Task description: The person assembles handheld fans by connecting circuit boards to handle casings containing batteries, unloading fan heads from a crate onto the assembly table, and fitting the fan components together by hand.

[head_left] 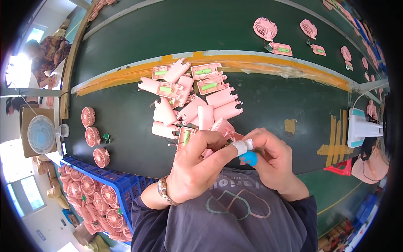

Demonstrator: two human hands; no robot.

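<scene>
Near the bench's front edge, my two hands meet over a pink fan head [223, 127]. My left hand [197, 164], with a watch on its wrist and white tape on the thumb, is closed on its near side. My right hand [270, 157] is closed too, fingertips pressed together by the left thumb; a blue wrap [248, 158] covers its thumb. Whatever the right fingers pinch is hidden. Just beyond lies a pile of pink handle shells [205, 116], some lying open with a green battery [208, 86] and thin wires inside.
Three pink fan heads [92, 136] line the bench's left side. A blue crate [115, 185] full of fan heads stands at lower left. Past the yellow-taped ledge [289, 72], fan heads joined to shells [265, 29] lie on a green surface. White fans stand left [41, 134] and right [357, 128].
</scene>
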